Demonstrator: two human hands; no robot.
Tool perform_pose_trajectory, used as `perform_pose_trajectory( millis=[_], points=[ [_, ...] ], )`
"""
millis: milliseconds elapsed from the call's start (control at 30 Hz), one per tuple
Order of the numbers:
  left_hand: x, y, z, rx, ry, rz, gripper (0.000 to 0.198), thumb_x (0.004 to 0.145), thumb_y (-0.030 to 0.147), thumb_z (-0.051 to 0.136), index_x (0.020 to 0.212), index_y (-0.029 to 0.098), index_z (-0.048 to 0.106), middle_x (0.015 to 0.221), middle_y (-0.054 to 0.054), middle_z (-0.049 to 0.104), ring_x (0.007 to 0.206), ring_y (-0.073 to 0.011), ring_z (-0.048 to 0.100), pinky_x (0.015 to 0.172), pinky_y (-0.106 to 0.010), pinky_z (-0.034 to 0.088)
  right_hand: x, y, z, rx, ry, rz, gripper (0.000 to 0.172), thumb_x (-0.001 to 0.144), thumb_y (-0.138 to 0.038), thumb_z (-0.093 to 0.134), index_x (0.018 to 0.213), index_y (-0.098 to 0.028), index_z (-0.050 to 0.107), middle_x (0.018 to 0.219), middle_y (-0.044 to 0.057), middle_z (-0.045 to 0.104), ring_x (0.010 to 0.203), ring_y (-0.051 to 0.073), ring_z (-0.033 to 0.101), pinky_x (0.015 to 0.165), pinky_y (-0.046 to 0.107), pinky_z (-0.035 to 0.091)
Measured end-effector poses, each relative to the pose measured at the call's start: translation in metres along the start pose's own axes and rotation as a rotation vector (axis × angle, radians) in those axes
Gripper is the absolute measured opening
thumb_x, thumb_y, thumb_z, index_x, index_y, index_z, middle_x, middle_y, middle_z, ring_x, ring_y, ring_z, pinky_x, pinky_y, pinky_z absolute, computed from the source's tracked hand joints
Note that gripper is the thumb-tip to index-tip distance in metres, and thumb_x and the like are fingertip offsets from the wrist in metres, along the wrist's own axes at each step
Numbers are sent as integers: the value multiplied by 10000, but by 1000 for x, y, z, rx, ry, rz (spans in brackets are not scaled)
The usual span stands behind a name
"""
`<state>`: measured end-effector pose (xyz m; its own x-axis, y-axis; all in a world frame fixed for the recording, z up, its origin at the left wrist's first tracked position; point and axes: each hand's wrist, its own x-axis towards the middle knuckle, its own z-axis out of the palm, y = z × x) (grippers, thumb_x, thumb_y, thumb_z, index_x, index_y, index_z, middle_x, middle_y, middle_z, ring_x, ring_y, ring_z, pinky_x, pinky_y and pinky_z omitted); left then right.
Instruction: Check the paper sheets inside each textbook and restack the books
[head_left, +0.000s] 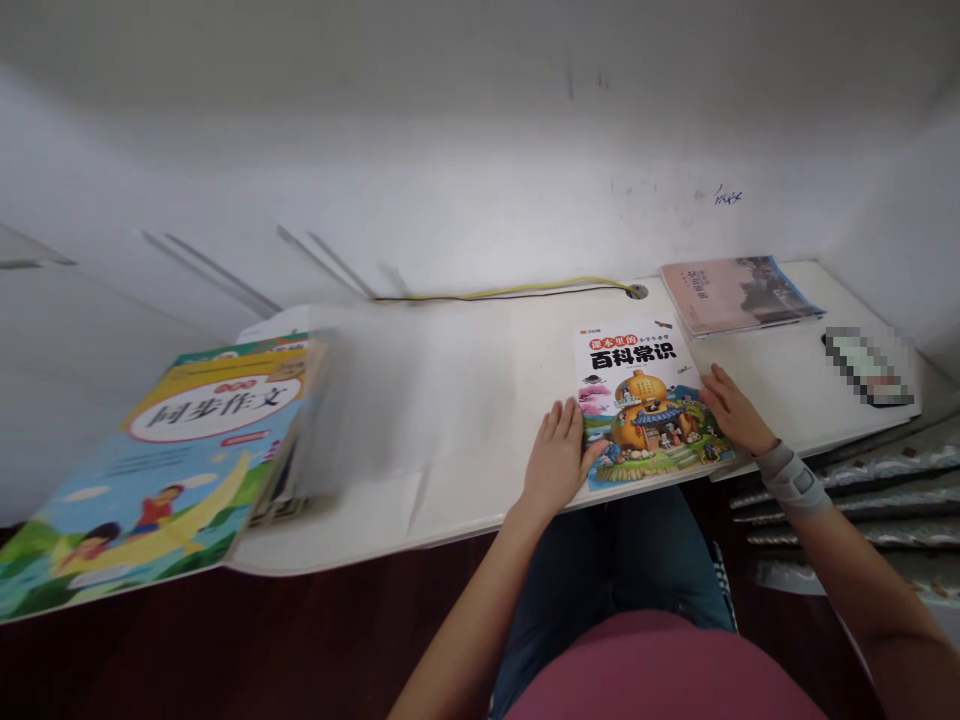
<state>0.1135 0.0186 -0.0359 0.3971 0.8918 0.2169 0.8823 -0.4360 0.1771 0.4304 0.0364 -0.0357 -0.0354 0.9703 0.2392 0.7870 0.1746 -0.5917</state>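
Observation:
A colourful children's book (646,400) with black Chinese title lies flat at the near edge of the white desk (480,400). My left hand (555,462) rests flat beside and on its left edge, fingers stretched out. My right hand (731,408) lies along the book's right edge, fingers extended, with a grey band round the wrist. Neither hand grips anything.
A stack of books with a yellow and blue cover on top (161,465) overhangs the desk's left end. A pinkish book (739,292) lies at the back right, a dark flat object (870,365) beyond it. A yellow cable (517,291) runs along the wall.

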Motion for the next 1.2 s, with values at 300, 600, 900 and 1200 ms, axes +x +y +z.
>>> perform_pose_trajectory(
  millis=[300,600,900,1200],
  points=[
    [0,0,0,-13,-1,0,708,910,544,309,1343,-7,411,1423,-233,374,1361,-343,269,1078,-490,308,1,1,1,51,24,6,664,853,-673,288,1184,-183,590,1405,143,435,1348,287,317,1115,510,250],
    [-1,-2,2,-17,31,13,672,912,539,308,1369,54,394,1432,-205,374,1362,-326,278,1069,-503,319,5,-3,-1,96,6,29,681,833,-711,273,1110,-183,602,1343,157,483,1338,271,334,1115,481,260],
    [0,0,1,-13,8,7,687,910,543,313,1367,36,389,1435,-211,365,1366,-329,264,1077,-497,306,8,-7,-6,88,-35,-6,612,859,-688,234,885,-218,626,1093,119,618,1321,263,343,1093,479,293],
    [2,7,1,-39,3,-23,679,900,545,342,1355,45,407,1429,-217,373,1360,-342,270,1077,-511,300,5,-26,-24,175,-16,-37,619,870,-659,283,1140,-215,619,1355,106,498,1338,261,338,1104,476,288]
  ],
)
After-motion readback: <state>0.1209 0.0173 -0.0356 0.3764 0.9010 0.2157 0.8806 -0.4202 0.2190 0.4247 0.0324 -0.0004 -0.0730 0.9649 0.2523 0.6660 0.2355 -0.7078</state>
